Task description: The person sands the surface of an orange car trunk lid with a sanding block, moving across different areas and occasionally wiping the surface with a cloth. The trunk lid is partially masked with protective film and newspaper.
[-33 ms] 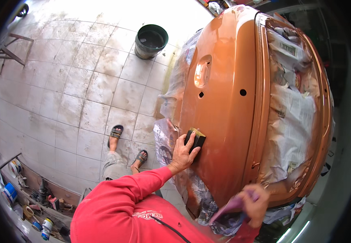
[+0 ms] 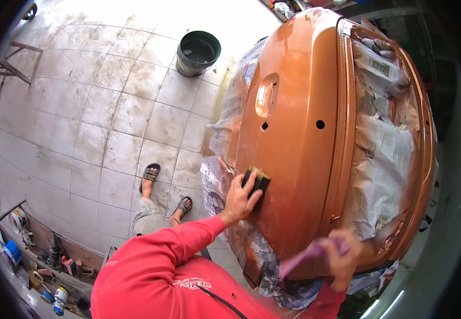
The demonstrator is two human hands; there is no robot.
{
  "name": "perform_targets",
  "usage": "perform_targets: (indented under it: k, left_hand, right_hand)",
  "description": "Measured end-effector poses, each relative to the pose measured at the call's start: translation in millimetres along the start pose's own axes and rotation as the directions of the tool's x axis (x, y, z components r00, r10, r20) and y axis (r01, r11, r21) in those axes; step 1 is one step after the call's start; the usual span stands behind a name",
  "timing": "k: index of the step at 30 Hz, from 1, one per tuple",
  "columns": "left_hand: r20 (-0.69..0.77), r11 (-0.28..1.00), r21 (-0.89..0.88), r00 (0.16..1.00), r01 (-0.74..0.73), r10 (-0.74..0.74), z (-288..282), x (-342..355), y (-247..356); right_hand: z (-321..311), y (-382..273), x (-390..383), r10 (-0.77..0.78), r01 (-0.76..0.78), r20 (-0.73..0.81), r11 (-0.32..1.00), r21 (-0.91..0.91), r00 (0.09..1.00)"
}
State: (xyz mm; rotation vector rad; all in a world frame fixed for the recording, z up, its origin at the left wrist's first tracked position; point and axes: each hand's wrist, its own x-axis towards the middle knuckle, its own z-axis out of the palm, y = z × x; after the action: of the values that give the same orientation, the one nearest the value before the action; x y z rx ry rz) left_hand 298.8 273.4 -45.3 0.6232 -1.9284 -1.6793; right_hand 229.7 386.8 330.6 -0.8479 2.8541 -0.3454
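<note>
My left hand (image 2: 237, 198) is closed round a black and yellow sanding block (image 2: 261, 183). The block rests against the orange car body panel (image 2: 294, 165), on its lower left part. In my right hand (image 2: 343, 258), blurred by motion, a purple cloth (image 2: 307, 256) is bunched and hangs out to the left. That hand is over the near end of the panel. The panel has a recessed area (image 2: 266, 95) and a few dark holes. Printed paper (image 2: 382, 170) and cloudy film cover the opening on its right side.
A dark green bucket (image 2: 198, 53) of dark liquid stands on the tiled floor (image 2: 124, 114). Masking paper and film (image 2: 217, 186) hang along the panel's left edge. A low shelf with cans (image 2: 61, 297) and tools lies at lower left. A metal stand (image 2: 15, 69) is at far left.
My right hand has shifted a little to the right and away from me, carrying the purple cloth along. The left hand and the sanding block have hardly moved.
</note>
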Motion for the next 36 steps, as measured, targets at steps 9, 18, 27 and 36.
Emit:
perform_targets:
  k: [9,18,27,36]
  left_hand:
    - [-0.147,0.991,0.047,0.982,0.129,-0.12,-4,149,-67]
    - [-0.022,0.991,0.064,0.993,0.117,-0.116,-30,256,-92]
    - [0.033,0.875,-0.343,0.935,0.342,-0.353,-2,32,-111]
    - [-0.201,0.97,0.203,0.964,-0.132,0.173,-13,228,-193]
  right_hand:
    - [69,46,268,-0.583,0.56,0.058,0.742,-0.369,0.81]
    - [70,40,267,-0.569,0.534,-0.008,0.777,-0.334,0.822]
    - [72,49,259,-0.52,0.498,0.029,0.799,-0.336,0.854]
    - [80,33,281,-0.591,0.578,0.055,0.758,-0.302,0.804]
